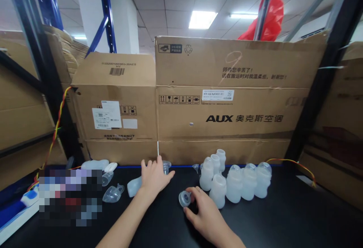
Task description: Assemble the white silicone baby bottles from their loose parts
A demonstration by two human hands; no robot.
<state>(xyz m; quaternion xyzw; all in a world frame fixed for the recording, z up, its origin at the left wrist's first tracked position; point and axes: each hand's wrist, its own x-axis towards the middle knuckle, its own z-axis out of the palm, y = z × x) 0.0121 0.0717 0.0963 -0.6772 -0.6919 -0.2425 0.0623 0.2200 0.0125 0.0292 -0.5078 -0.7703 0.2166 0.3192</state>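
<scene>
My right hand (pixel 202 210) pinches a round translucent plastic cap (pixel 185 199) between thumb and fingers, close above the black table. Its ringed face is turned toward me. Over a translucent white bottle (pixel 134 186) lying on its side, my left hand (pixel 155 174) reaches forward with fingers apart; whether it touches the bottle is hidden. Just beyond its thumb is a clear plastic piece (pixel 167 166), partly covered by the hand. Right of my right hand stand several frosted plastic bottles, among them an open-necked one (pixel 218 192) and a domed-top one (pixel 235 184).
Cardboard boxes (pixel 181 127) wall off the back of the black table (pixel 159 225). A small clear funnel-like piece (pixel 196 168) lies at the back. On the left are a clear pear-shaped part (pixel 113 194), a clear cup (pixel 107 178) and a blurred patch. Dark rack posts (pixel 312 70) flank the table.
</scene>
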